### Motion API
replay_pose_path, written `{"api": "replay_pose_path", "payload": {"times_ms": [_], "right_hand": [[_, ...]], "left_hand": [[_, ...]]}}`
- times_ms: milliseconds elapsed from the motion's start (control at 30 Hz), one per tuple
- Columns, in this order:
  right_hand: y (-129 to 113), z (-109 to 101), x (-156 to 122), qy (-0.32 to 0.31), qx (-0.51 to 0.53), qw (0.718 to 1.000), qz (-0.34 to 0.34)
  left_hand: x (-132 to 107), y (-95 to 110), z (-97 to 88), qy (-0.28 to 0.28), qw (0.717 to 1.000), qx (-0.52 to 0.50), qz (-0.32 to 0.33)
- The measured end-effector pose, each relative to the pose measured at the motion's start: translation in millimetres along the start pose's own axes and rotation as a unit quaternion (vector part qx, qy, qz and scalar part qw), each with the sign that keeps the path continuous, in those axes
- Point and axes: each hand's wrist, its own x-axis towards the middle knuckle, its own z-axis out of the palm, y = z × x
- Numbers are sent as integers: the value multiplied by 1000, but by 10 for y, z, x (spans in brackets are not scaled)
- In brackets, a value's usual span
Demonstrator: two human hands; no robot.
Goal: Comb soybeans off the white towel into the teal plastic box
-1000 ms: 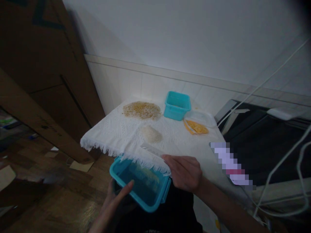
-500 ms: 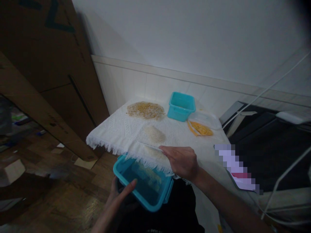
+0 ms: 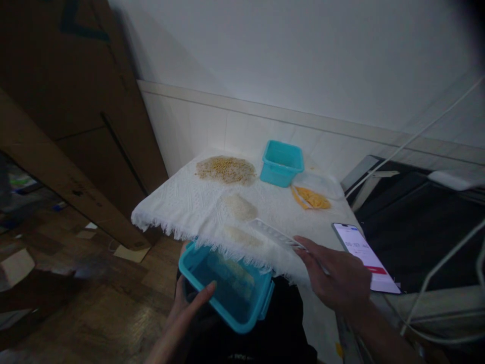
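Observation:
My left hand [image 3: 193, 306] grips a blue plastic container [image 3: 238, 323] by its near rim, thumb over the edge. The container is tilted below the table's fringed front edge, and pale grains, apparently rice, lie inside. My right hand [image 3: 333, 273] holds a long white slotted plastic tool [image 3: 276, 233], whose far end is near a small heap of rice [image 3: 239, 207] on the white cloth [image 3: 178, 194]. A thinner patch of rice [image 3: 242, 236] lies closer to the fringe, above the container.
Yellow beans mixed with pale grains [image 3: 226, 169] are spread at the back left. A turquoise container [image 3: 281, 174], a clear lid [image 3: 326, 186] and a yellow bag [image 3: 310, 198] stand further right. A phone [image 3: 366, 258] lies at the right edge. Cardboard [image 3: 76, 126] rises at left.
My right hand has moved right, back from the front edge, and turned the white tool so its slotted length shows. The blue container has barely shifted in my left hand.

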Motion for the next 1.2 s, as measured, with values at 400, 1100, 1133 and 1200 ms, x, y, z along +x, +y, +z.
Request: {"api": "replay_pose_path", "payload": {"times_ms": [400,1100,1133,1200], "right_hand": [[-230,-141,-207,-31,54,997,-39],[-87,150,49,-7,66,997,-31],[-100,147,47,-10,67,997,-35],[-137,118,36,-26,70,997,-36]], "left_hand": [[-2,-22,87,15,999,28,21],[85,2,-1,36,999,10,10],[79,14,0,37,999,9,10],[70,30,1,39,999,10,9]]}}
